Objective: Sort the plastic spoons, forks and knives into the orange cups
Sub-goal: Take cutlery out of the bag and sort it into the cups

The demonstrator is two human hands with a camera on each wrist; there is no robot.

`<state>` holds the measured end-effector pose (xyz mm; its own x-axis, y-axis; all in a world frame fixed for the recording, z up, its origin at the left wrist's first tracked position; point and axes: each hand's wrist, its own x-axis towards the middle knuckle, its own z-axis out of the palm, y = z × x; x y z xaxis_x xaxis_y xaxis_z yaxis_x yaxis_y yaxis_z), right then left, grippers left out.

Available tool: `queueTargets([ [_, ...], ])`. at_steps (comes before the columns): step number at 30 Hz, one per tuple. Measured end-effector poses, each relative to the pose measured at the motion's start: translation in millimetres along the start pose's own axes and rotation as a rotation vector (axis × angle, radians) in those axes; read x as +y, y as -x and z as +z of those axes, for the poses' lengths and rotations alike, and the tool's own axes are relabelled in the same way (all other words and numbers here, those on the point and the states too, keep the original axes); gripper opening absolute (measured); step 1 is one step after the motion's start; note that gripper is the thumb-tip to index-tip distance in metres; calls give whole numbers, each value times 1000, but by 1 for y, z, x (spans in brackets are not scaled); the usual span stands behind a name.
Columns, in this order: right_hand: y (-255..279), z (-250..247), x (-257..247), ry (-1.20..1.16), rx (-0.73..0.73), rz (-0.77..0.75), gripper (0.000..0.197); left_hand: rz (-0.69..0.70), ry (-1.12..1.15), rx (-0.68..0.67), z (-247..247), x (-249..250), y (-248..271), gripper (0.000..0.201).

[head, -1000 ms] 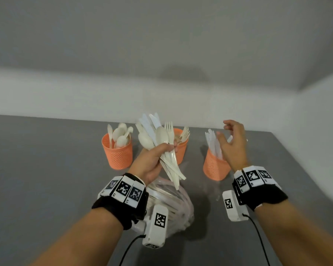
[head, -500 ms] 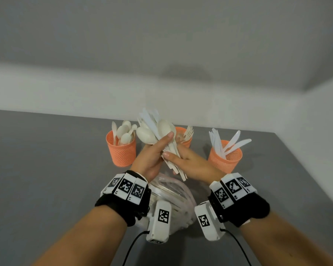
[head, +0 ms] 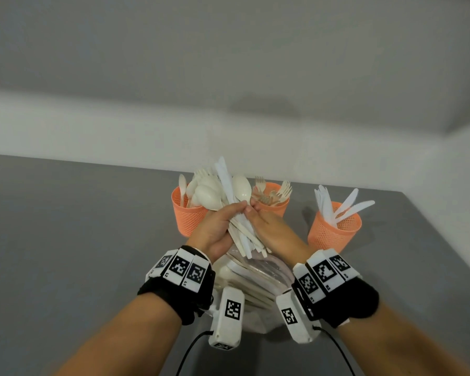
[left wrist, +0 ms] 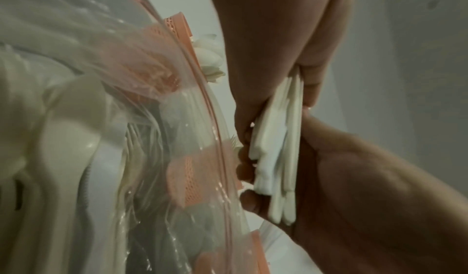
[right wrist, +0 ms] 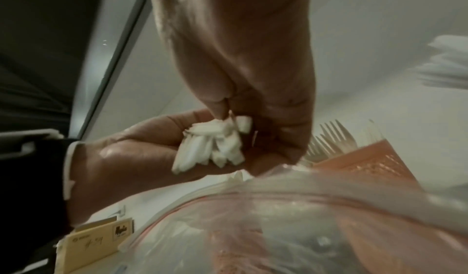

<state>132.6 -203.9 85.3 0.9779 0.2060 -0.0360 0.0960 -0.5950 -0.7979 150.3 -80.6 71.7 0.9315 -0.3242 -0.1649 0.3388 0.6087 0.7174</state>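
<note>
My left hand point(head: 215, 229) grips a mixed bundle of white plastic cutlery point(head: 228, 191) by the handles, heads fanned upward. My right hand point(head: 272, 229) meets it from the right, and its thumb and fingers pinch into the bundle just under a spoon's bowl point(head: 242, 187). In the wrist views both hands close around the handle ends point(left wrist: 276, 158) point(right wrist: 215, 148). Behind the hands stand three orange mesh cups: the left one point(head: 186, 218) holds spoons, the middle one point(head: 276, 206) forks, the right one point(head: 334, 232) knives.
A clear plastic bag point(head: 255, 278) with more cutlery lies on the grey table point(head: 79, 240) directly under my hands. The table's right edge point(head: 451, 256) runs close to the knife cup. A white wall is behind the cups. A yellowish labelled box point(right wrist: 96, 244) shows low in the right wrist view.
My right hand came back from the knife cup on the right and now pinches into the bundle. The left hand kept its grip and shifted slightly.
</note>
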Motion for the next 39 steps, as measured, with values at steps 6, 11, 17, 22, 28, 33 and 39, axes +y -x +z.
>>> queueTargets([
  [6,0,-2,-18,192,407,-305,8,60,-37,-4,1,10,6,13],
  [11,-9,-3,-43,214,356,-305,24,197,-157,-63,7,7,12,24],
  [17,-19,-8,-37,284,237,-93,15,106,-261,-150,3,7,19,40],
  [22,-19,-3,-28,221,218,-75,25,51,-239,-157,5,7,18,39],
  [28,-17,-6,-22,89,169,-47,21,39,-151,-128,5,4,15,38],
  [33,-12,-12,-24,73,168,-61,13,47,-149,-110,10,3,14,40],
  [39,-9,-11,-21,-117,235,-29,12,43,-110,-43,12,-1,9,29],
])
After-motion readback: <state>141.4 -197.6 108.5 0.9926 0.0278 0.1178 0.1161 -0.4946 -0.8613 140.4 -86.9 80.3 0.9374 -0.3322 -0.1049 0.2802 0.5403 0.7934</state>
